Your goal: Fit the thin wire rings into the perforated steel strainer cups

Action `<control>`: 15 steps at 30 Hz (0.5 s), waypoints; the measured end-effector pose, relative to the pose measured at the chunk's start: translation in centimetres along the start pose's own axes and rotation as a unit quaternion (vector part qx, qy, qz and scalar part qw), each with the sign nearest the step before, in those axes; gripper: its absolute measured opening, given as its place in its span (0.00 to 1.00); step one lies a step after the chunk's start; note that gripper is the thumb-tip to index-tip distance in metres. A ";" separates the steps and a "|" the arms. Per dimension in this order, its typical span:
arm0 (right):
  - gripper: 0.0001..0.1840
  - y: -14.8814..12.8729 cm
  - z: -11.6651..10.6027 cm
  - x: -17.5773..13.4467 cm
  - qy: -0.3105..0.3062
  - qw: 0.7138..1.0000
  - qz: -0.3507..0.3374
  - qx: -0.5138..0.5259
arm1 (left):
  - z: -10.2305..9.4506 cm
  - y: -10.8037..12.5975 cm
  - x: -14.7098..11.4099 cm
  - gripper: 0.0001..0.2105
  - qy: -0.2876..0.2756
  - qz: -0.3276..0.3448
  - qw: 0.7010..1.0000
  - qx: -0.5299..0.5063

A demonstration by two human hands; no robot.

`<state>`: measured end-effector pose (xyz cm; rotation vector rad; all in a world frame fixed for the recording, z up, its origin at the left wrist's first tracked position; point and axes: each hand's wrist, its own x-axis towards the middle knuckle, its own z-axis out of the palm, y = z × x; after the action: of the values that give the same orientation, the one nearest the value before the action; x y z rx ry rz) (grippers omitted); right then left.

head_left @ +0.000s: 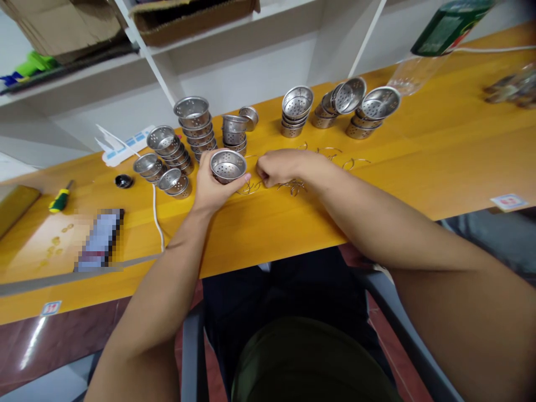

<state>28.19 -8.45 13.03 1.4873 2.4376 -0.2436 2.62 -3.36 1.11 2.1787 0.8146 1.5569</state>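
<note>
My left hand (209, 187) is wrapped round a perforated metal strainer cup (228, 166), its open mouth tilted up toward me. Just to the right, my right hand (280, 166) is low over the table with its fingers curled together. Whatever those fingers pinch, if anything, is hidden. Thin bent wire pieces (296, 188) lie beside and under that hand, and more wires (354, 163) are scattered farther right. Behind my left hand rise stacks of similar strainer cups (193, 114).
More cup stacks (298, 106) stand at the back right, near an inverted plastic bottle (444, 33). On the left are a power strip (128, 148), a black round cap (124, 181), a screwdriver (61, 199) and a blurred phone (100, 240). White shelving (251, 56) backs the wooden table (419, 184).
</note>
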 end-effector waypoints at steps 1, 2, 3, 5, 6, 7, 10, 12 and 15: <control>0.10 -0.3 -0.1 -0.1 0.000 1.000 0.004 -0.012 | 0.0 -0.1 0.0 0.45 0.006 0.003 1.000 0.000; 0.12 -0.6 -0.1 -0.2 0.000 1.000 0.008 -0.022 | 0.1 -0.2 0.0 0.45 0.011 0.004 1.000 -0.001; 0.13 -0.7 -0.1 -0.2 -0.001 0.999 0.011 -0.031 | 0.1 -0.4 0.0 0.46 0.014 0.004 1.000 -0.004; 0.14 -0.8 0.0 -0.3 0.002 0.999 0.014 -0.042 | 0.2 -0.6 0.0 0.48 0.012 0.000 1.000 -0.013; 0.14 -0.6 0.2 -0.3 0.006 0.999 0.014 -0.042 | 0.2 -0.7 0.0 0.49 0.009 -0.004 1.000 -0.017; 0.14 -0.2 0.4 -0.2 0.012 0.999 0.015 -0.037 | 0.2 -0.8 0.0 0.50 0.006 -0.007 1.000 -0.019; 0.12 1.4 1.1 -0.1 0.053 0.998 0.019 0.012 | 0.2 -0.7 0.0 0.51 0.000 -0.017 1.000 -0.013; 0.08 2.7 1.5 0.0 0.106 0.990 0.014 0.091 | 0.2 -0.6 0.0 0.52 -0.003 -0.018 1.000 -0.012; 0.10 4.4 2.3 0.4 0.193 0.944 0.001 0.267 | 0.3 -0.4 -0.1 0.54 -0.005 -0.013 1.000 -0.023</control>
<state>32.24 -6.80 10.78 1.9061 2.8239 -0.7252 2.81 -3.06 0.71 2.1347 0.7935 1.5349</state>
